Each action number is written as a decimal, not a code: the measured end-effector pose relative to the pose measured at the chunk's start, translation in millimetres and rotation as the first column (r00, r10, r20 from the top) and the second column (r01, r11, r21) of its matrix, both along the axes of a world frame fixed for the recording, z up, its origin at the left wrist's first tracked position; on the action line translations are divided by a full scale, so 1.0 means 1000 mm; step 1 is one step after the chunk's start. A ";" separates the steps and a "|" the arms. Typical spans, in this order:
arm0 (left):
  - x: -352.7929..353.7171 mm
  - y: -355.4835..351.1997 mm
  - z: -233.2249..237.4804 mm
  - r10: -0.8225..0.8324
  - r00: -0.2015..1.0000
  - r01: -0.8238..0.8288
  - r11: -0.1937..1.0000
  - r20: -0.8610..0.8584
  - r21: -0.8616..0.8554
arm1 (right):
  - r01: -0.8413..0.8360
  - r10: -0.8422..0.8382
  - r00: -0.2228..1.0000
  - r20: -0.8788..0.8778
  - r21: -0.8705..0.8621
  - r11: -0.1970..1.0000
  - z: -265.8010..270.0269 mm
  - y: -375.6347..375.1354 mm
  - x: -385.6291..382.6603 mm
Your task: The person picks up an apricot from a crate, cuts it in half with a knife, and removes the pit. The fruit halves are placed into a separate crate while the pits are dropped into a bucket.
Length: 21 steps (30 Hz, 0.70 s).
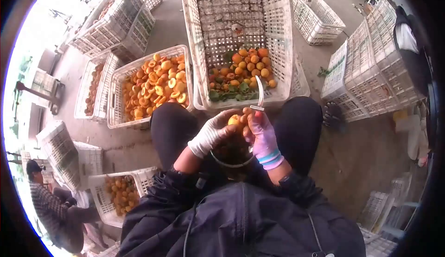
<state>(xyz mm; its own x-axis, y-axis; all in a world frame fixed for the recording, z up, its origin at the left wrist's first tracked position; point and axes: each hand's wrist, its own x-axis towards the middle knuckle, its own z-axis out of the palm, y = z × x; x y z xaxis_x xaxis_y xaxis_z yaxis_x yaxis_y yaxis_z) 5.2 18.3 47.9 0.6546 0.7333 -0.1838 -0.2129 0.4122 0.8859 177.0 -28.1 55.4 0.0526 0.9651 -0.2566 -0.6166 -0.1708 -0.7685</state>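
Note:
My left hand (211,135), in a white fingerless glove, is closed around an orange apricot (235,120) over my lap. In a purple glove with blue bands at the wrist, my right hand (261,132) grips a curved knife (260,90), its pale blade pointing up and away from me and a bit of red showing at the handle. The right fingertips are right at the apricot. Below both hands, between my knees, sits a bucket (232,165) with a pale rim, its contents dark. Straight ahead, a tall white crate (278,34) tilts toward me with whole apricots (250,62) and green leaves at its near end.
Left of my knee, a crate (112,104) is full of halved apricots (160,81). Another crate (95,183) of apricots lies behind my left side. Stacked crates (357,67) rise on the right. A seated person (51,206) is at lower left. A pallet jack (39,95) stands beyond.

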 end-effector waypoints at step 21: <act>-0.004 0.003 -0.028 0.400 0.916 -0.401 0.916 0.028 0.029 | -0.203 -0.109 0.451 0.886 0.220 0.954 -0.032 -0.019 -0.012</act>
